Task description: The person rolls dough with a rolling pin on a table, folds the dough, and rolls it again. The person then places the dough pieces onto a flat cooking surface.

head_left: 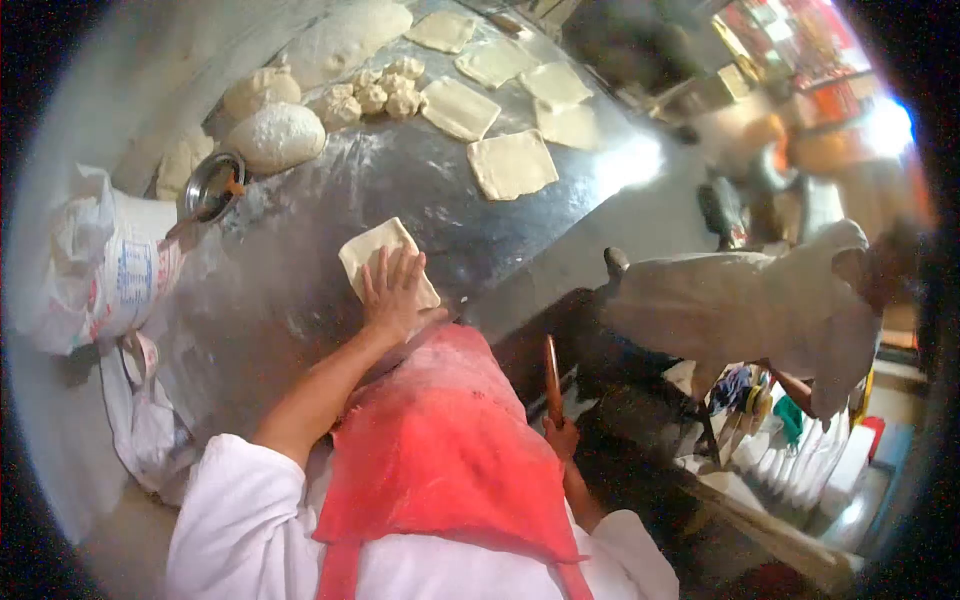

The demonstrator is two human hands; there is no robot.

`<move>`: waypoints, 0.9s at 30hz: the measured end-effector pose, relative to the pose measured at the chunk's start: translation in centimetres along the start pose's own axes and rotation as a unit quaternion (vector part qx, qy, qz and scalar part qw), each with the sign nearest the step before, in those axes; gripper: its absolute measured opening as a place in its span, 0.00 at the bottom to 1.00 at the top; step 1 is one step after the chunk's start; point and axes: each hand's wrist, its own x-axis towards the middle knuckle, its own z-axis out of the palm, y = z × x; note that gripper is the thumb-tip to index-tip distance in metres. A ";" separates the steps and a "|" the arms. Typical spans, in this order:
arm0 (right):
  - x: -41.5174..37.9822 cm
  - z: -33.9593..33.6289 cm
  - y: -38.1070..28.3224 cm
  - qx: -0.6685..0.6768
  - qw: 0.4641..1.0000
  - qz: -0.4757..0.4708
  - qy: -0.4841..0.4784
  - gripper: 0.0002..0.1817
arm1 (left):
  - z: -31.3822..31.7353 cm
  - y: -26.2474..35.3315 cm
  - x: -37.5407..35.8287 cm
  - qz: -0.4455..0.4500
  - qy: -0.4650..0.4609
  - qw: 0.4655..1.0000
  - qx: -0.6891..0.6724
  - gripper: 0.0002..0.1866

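My left hand (393,297) lies with its fingers spread on a flat, pale dough sheet (372,243) near the front edge of the metal worktop (300,225). To the right of the red apron, my right hand (562,437) is wrapped round the lower end of a brown wooden rolling pin (553,380), which points up and away from the table edge. Farther back on the worktop lie several flat dough sheets (512,165), one of them overlapping another.
At the back left are a large floured dough lump (277,138) and several small dough pieces (372,98). A metal bowl (212,188) stands beside a printed white sack (125,262). On the right is a person in light clothing (720,305).
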 end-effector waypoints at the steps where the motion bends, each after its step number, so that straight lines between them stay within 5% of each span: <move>1: -0.6 -0.2 -0.2 -0.037 0.996 0.061 -0.049 0.28 | -0.8 0.1 0.1 0.000 -0.042 0.999 0.000 0.48; 2: -0.4 1.7 3.4 -0.019 0.997 0.049 -0.052 0.28 | -0.3 -0.9 0.8 0.012 -0.040 0.999 0.002 0.48; 4: 0.3 6.0 11.5 0.018 0.998 0.025 -0.060 0.29 | 1.8 -5.7 2.3 0.037 0.132 0.990 0.016 0.45; 7: -5.3 1.2 1.4 0.007 0.995 0.090 -0.051 0.29 | 2.4 -11.1 4.1 -0.031 0.188 0.981 -0.043 0.41; 10: -5.3 -0.1 1.0 0.012 0.995 0.061 -0.075 0.23 | 0.7 -13.2 5.6 -0.086 0.093 0.989 -0.078 0.33; 12: -5.4 -1.7 -0.9 0.019 0.996 0.057 -0.071 0.27 | 0.1 -14.2 7.5 -0.108 -0.084 0.982 -0.127 0.22; 13: -5.2 -2.3 -1.5 0.022 0.996 0.053 -0.070 0.31 | 0.0 -14.1 7.8 -0.101 -0.080 0.984 -0.126 0.22; 15: -4.5 -2.6 -0.9 0.040 0.994 0.072 -0.074 0.31 | -0.7 -12.8 7.2 0.073 0.056 0.993 -0.077 0.15; 16: -4.2 -2.7 -0.6 0.054 0.991 0.090 -0.085 0.32 | -1.3 -11.7 7.2 -0.016 -0.049 0.977 -0.205 0.14; 17: -4.1 -2.6 -0.4 0.060 0.991 0.092 -0.082 0.32 | -2.0 -10.5 7.3 -0.009 -0.049 0.978 -0.203 0.14; 20: -4.0 -2.5 0.7 0.045 0.997 0.060 -0.028 0.30 | -4.3 -6.6 8.0 0.042 -0.075 0.935 -0.344 0.11; 22: -2.6 -2.1 2.3 -0.014 0.991 0.103 -0.085 0.29 | -7.3 -2.2 9.2 -0.007 -0.132 0.762 -0.634 0.11; 26: 1.0 -0.7 9.2 -0.001 0.980 0.144 -0.134 0.29 | -14.0 4.3 14.7 0.009 -0.063 0.717 -0.694 0.21; 27: 1.6 -1.0 10.4 0.044 0.988 0.092 -0.118 0.28 | -14.5 4.8 16.9 0.007 -0.052 0.702 -0.710 0.24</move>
